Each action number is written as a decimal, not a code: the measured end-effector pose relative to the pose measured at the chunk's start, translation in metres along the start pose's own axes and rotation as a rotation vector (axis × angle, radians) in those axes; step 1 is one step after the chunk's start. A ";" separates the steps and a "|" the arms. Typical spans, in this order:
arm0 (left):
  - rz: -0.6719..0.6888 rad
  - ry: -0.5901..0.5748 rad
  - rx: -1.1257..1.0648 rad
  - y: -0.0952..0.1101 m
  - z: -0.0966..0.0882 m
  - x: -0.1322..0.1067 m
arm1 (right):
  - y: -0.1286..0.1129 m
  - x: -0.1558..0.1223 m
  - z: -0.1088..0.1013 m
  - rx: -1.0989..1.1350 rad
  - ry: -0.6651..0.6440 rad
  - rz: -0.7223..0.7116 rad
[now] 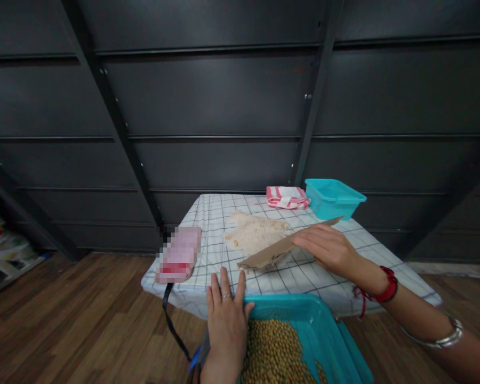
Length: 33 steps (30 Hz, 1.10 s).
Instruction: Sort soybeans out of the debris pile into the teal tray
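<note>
Brown cardboard, a narrow strip with a ragged lower edge, slants over the cloth-covered desk, between its middle and near edge. Just beyond it lies a loose, pale heap of grains. The right hand has its grip closed on the strip toward the right end; the thumb is hidden. The left hand holds nothing: it spreads flat at the near edge, over the left side of a teal tray of round tan beans. A teal tub stands near the far right corner. The cardboard is probably light, dry and fairly stiff, though likely to bend if pressed; the best hold seems to be along its upper edge, close to mid-length. The fine grains would likely scatter easily.
</note>
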<state>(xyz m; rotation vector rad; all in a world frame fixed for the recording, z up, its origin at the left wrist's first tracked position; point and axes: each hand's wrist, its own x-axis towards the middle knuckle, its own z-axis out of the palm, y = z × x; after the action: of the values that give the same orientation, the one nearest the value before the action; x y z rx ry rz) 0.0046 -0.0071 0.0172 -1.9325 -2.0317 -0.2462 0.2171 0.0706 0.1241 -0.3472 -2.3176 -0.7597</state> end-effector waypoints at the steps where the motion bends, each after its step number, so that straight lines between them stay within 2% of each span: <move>1: -0.003 -0.001 -0.004 0.000 -0.001 0.000 | 0.000 0.000 0.000 -0.002 0.003 0.001; 7: 0.001 0.047 -0.008 0.000 0.005 -0.002 | -0.002 0.010 0.006 0.008 -0.013 -0.015; 12: 0.007 0.038 0.034 0.000 0.011 -0.002 | -0.004 0.010 0.000 0.010 -0.003 -0.060; 21: 0.014 0.049 0.045 -0.001 0.010 -0.001 | -0.002 0.000 -0.017 0.033 -0.013 -0.058; 33: 0.023 0.050 0.043 -0.002 0.008 -0.001 | -0.010 0.003 -0.016 0.043 0.000 -0.037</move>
<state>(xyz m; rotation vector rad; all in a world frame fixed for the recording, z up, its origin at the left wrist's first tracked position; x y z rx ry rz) 0.0021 -0.0054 0.0098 -1.9041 -1.9656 -0.2402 0.2186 0.0530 0.1321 -0.2863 -2.3421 -0.7269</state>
